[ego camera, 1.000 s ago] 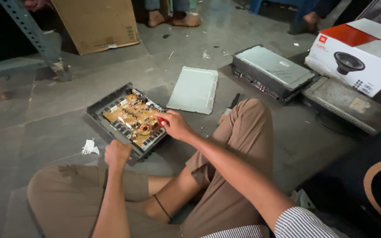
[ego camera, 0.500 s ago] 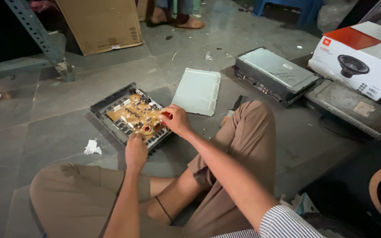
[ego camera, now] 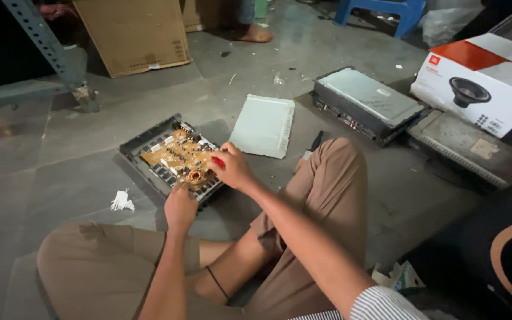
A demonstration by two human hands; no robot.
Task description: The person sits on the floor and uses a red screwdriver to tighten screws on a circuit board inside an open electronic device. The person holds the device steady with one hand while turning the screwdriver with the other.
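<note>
Head view, looking down at an opened amplifier chassis [ego camera: 170,155] flat on the grey floor [ego camera: 78,136], cover off, with its tan circuit board [ego camera: 176,155] bare and a copper coil [ego camera: 195,175] near the closest edge. Right hand [ego camera: 230,168] over the near right corner of the board, fingers curled shut around a red-handled tool [ego camera: 218,162]; only the red grip visible, tip hidden under the hand. Left hand [ego camera: 180,206] just below the chassis, fingertips touching its near edge beside the coil; fingers loosely bent, closed on nothing that can be seen, though the palm side is hidden.

Just beyond the right hand, a pale green cover plate [ego camera: 264,125] lying flat on the floor, apart from the chassis. Right of that hand, a raised knee in tan trousers [ego camera: 327,178], with a small dark object [ego camera: 316,141] on the floor just past it. To the left of the left hand, a crumpled scrap of white paper [ego camera: 122,201].

Farther right, well apart from both hands, a closed black amplifier with a silver top [ego camera: 365,102], another flat unit [ego camera: 466,149] beside it, and a white and red speaker box [ego camera: 484,83]. Far beyond the hands, a brown cardboard box [ego camera: 131,35], a slanted perforated metal strut [ego camera: 48,47], a blue plastic stool [ego camera: 386,10] and another person's bare foot [ego camera: 256,34].
</note>
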